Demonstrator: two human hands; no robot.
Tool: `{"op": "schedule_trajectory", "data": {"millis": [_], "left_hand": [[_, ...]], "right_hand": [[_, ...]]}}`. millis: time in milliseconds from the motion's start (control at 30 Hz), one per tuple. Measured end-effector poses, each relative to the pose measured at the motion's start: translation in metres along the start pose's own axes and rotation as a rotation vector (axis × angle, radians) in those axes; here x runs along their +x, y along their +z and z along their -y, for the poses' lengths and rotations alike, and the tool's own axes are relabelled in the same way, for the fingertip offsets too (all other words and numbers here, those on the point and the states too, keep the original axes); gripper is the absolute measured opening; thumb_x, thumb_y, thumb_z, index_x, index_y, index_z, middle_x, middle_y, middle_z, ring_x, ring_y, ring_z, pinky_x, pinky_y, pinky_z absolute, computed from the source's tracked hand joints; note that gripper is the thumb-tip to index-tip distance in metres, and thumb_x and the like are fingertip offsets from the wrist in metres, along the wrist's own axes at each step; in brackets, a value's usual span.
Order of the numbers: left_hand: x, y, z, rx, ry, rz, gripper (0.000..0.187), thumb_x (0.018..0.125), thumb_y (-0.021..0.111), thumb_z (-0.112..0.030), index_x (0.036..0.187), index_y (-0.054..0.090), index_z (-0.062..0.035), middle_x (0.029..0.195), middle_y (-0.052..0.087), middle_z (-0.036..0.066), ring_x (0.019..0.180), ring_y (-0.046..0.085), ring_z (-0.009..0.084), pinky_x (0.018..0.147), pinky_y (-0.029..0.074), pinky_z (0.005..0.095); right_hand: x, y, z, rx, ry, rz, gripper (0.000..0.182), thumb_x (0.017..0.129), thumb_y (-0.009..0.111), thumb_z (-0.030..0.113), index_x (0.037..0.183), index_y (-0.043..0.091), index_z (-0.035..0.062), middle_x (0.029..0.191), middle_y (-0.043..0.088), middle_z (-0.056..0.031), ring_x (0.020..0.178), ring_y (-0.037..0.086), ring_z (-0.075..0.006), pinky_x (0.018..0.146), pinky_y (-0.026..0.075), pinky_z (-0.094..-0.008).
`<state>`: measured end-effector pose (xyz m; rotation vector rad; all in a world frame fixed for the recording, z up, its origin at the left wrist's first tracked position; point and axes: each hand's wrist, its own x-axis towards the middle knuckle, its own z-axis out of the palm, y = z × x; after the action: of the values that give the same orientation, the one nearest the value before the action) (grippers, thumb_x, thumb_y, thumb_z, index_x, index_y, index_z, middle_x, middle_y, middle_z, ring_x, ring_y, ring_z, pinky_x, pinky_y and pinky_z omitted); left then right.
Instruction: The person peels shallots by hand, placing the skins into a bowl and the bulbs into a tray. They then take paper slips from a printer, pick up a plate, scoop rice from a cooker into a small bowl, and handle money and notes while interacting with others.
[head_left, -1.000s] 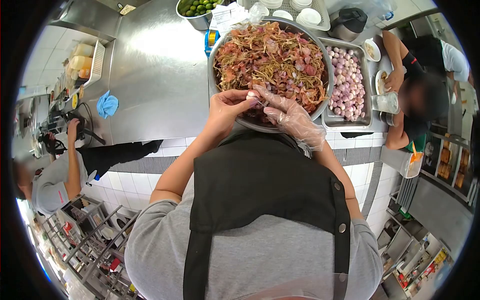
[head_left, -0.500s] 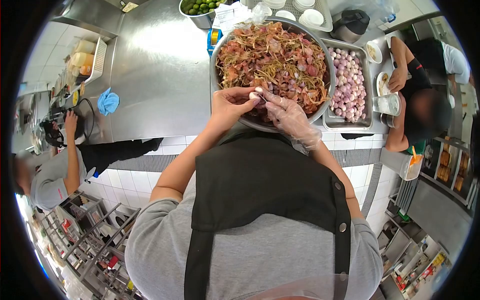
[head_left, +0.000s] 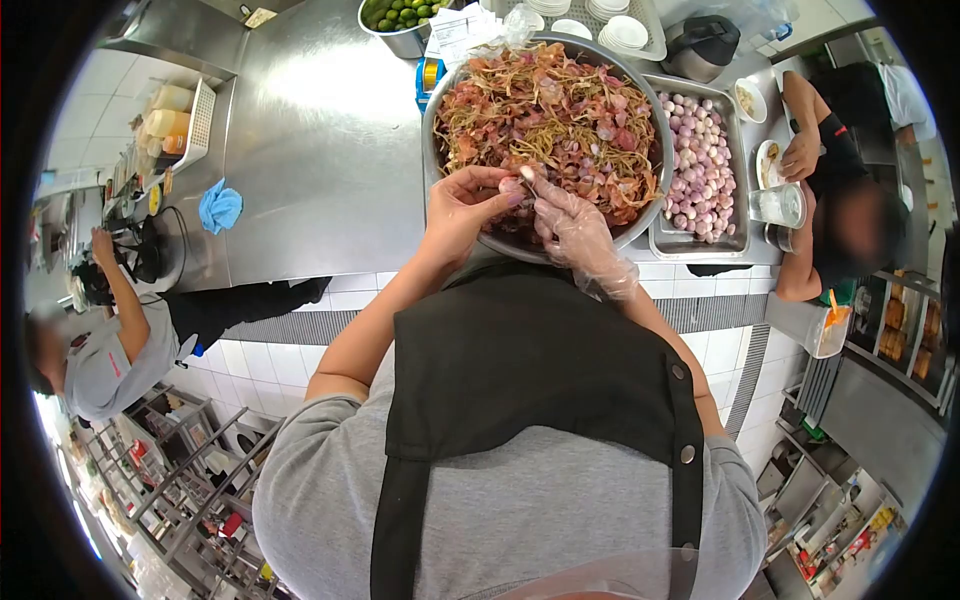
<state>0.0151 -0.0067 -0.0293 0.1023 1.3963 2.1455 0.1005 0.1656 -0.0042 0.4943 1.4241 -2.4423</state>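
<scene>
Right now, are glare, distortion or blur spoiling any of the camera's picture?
Head view: strong glare whitens the upper part of the steel counter; fisheye bending curves the wire rack and leaves black edges; the clear glove on the right hand shows bright highlights; the peeled shallots read clearly, but detail between the fingertips is too small to judge.

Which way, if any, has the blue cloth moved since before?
No, neither way: the blue cloth lies across the same stretch of seam in the steel counter.

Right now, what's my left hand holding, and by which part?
Apparently a small shallot, pinched in the left hand's fingertips; which part they grip can't be told.
</scene>
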Motion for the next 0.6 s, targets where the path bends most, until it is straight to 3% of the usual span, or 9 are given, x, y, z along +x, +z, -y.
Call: {"op": "schedule_trajectory", "data": {"millis": [33, 100, 200, 333, 400, 433, 500, 600], "left_hand": [[-0.001, 0.0, 0.0, -0.016, -0.015, 0.005, 0.028, 0.085, 0.071, 0.009, 0.112, 0.063, 0.0053, 0.104, 0.069, 0.012, 0.093, 0.069, 0.0173, 0.086, 0.058, 0.031], [-0.001, 0.0, -0.001, -0.016, -0.017, 0.024, 0.029, 0.085, 0.071, 0.01, 0.113, 0.063, 0.0054, 0.105, 0.069, 0.012, 0.094, 0.069, 0.017, 0.088, 0.058, 0.0309], [-0.002, 0.002, -0.001, -0.054, -0.015, 0.04, 0.033, 0.086, 0.069, 0.01, 0.118, 0.063, 0.0055, 0.106, 0.069, 0.012, 0.098, 0.068, 0.0168, 0.091, 0.057, 0.0309], [-0.002, 0.0, 0.002, -0.135, -0.016, 0.094, 0.033, 0.091, 0.068, 0.003, 0.123, 0.063, 0.0053, 0.11, 0.07, 0.013, 0.1, 0.068, 0.017, 0.09, 0.057, 0.03], [-0.002, 0.001, 0.002, -0.153, -0.039, 0.049, 0.031, 0.092, 0.067, 0.003, 0.122, 0.063, 0.0055, 0.111, 0.07, 0.014, 0.101, 0.068, 0.018, 0.092, 0.057, 0.031], [-0.002, 0.001, 0.001, -0.17, -0.065, 0.004, 0.029, 0.092, 0.065, 0.004, 0.121, 0.063, 0.0058, 0.111, 0.069, 0.014, 0.101, 0.068, 0.019, 0.094, 0.057, 0.0319], [-0.002, 0.001, -0.001, -0.173, -0.071, 0.008, 0.027, 0.093, 0.065, 0.002, 0.12, 0.063, 0.0061, 0.112, 0.069, 0.014, 0.1, 0.068, 0.019, 0.093, 0.057, 0.0315], [-0.002, -0.003, 0.001, -0.172, -0.108, 0.009, 0.025, 0.095, 0.065, -0.001, 0.118, 0.064, 0.0064, 0.112, 0.069, 0.014, 0.098, 0.069, 0.0189, 0.091, 0.058, 0.0304]], "right_hand": [[-0.003, 0.002, 0.006, 0.001, -0.001, -0.001, 0.04, 0.103, 0.053, 0.016, 0.143, 0.056, 0.0185, 0.077, 0.051, 0.0025, 0.06, 0.042, -0.006, 0.052, 0.036, -0.0201], [-0.011, 0.005, 0.022, 0.111, 0.231, -0.05, 0.042, 0.104, 0.053, 0.019, 0.145, 0.053, 0.0225, 0.074, 0.046, 0.0035, 0.055, 0.038, -0.0061, 0.047, 0.031, -0.0194], [-0.009, -0.001, 0.026, 0.284, 0.309, 0.028, 0.043, 0.104, 0.052, 0.021, 0.147, 0.049, 0.0252, 0.073, 0.045, 0.0041, 0.052, 0.034, -0.0056, 0.045, 0.028, -0.0197], [-0.009, 0.0, 0.029, 0.256, 0.314, 0.002, 0.044, 0.104, 0.052, 0.02, 0.148, 0.049, 0.0248, 0.073, 0.045, 0.0044, 0.052, 0.034, -0.0058, 0.045, 0.028, -0.0195], [-0.013, 0.004, 0.033, -0.063, 0.148, -0.005, 0.047, 0.103, 0.054, 0.021, 0.149, 0.047, 0.0201, 0.077, 0.049, 0.0036, 0.056, 0.038, -0.006, 0.048, 0.032, -0.0207], [-0.014, 0.004, 0.03, -0.065, 0.147, -0.003, 0.047, 0.103, 0.054, 0.021, 0.149, 0.047, 0.0201, 0.077, 0.049, 0.0036, 0.056, 0.038, -0.006, 0.048, 0.032, -0.0207], [-0.013, 0.001, 0.018, -0.416, -0.089, -0.093, 0.053, 0.101, 0.059, 0.021, 0.151, 0.044, 0.0154, 0.084, 0.052, 0.0023, 0.064, 0.043, -0.0064, 0.055, 0.038, -0.0216], [-0.013, 0.006, 0.01, -0.446, -0.197, -0.048, 0.058, 0.098, 0.064, 0.02, 0.152, 0.042, 0.0129, 0.091, 0.056, 0.0013, 0.073, 0.045, -0.0071, 0.063, 0.041, -0.0223]]}}
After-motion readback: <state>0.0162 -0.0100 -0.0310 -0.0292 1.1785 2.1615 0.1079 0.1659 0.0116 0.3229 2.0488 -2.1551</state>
